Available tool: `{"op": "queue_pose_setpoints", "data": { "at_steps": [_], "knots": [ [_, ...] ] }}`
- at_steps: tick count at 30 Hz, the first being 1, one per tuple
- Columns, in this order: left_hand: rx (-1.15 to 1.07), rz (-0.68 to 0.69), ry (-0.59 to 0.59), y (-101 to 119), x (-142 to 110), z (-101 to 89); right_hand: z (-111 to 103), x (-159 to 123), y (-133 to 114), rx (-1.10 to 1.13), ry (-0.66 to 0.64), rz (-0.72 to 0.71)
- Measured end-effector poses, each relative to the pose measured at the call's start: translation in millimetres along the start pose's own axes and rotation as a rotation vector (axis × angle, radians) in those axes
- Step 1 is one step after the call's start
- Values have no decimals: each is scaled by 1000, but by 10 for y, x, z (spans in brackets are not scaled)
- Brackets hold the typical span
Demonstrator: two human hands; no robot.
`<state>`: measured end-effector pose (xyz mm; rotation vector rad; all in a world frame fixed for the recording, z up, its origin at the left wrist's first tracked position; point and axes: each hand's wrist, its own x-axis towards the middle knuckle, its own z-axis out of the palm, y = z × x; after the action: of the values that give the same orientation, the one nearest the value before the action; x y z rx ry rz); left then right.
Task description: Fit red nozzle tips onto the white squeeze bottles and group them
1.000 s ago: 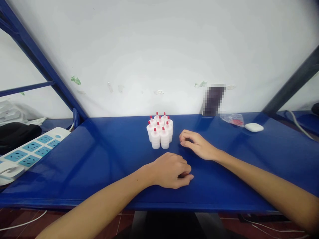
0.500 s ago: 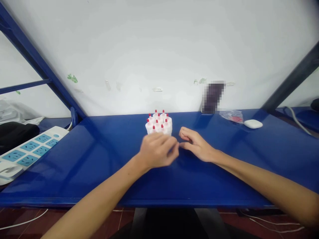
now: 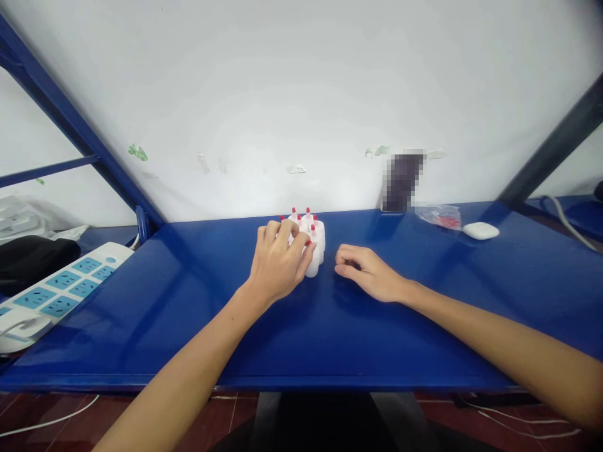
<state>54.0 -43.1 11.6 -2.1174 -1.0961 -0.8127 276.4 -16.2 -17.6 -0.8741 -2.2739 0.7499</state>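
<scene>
A tight cluster of small white squeeze bottles (image 3: pixel 320 242) with red pointed caps stands upright on the blue table (image 3: pixel 301 351). My left hand (image 3: pixel 279 260) reaches over the front left of the cluster and hides several of the bottles. Its thumb and index finger close around the red cap (image 3: pixel 308 243) of the front bottle (image 3: pixel 311 270). Just right of the cluster, apart from it, my right hand (image 3: pixel 370 273) rests near the tabletop with fingers curled and thumb drawn in. Whatever lies inside that hand, if anything, is hidden.
At the back right are a blurred-out dark upright object (image 3: pixel 404 182), a clear plastic bag (image 3: pixel 438 217) with red pieces and a white rounded case (image 3: pixel 481 231). A power strip (image 3: pixel 70 289) and a black pouch (image 3: pixel 38 260) lie left. Blue frame posts (image 3: pixel 80 119) flank the table.
My left hand has moved left and forward from beside my right hand onto the bottles. The right thumb has come in against the curled fingers. The front bottle's cap has shifted slightly towards me.
</scene>
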Motion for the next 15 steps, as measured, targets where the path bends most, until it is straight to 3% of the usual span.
{"op": "queue_pose_setpoints", "data": {
  "at_steps": [5,8,11,15],
  "knots": [
    [-99,36,0,45,6,-26,-29,-5,-23,-53,-34,-3],
    [-205,56,-10,74,8,-42,-94,-10,-59,-52,-123,-8],
    [-394,67,-33,138,-12,-49,-160,-19,-103,-29,-200,-44],
    [-710,-19,-64,296,-82,-31,-196,-34,-122,14,-150,-90]
  ]
}}
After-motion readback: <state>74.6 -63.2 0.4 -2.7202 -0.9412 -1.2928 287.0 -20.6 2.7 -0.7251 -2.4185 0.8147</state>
